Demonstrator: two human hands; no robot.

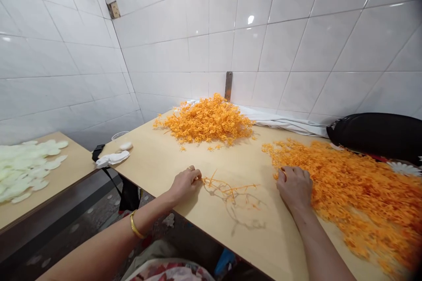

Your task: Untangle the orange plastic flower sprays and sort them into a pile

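Note:
My left hand [186, 184] is closed in a pinch on one end of a thin, branching orange artificial flower stem [231, 188]. Its bare twigs stretch to the right just over the table, casting a shadow. My right hand [296, 186] rests at the left edge of a loose, spread pile of small orange artificial florets [362, 184]. Its fingers are curled, with an orange floret [275, 176] showing at the tips; the rest of the grip is hidden. Farther back stands a taller heap of bushy orange flower sprays [211, 120].
The wooden table [158, 153] ends at a tiled wall. A black bag-like object [379, 134] lies at the back right, beside a white daisy-like flower [404, 168]. White cloth [280, 120] runs along the wall. Pale round pieces [29, 167] cover another table at left.

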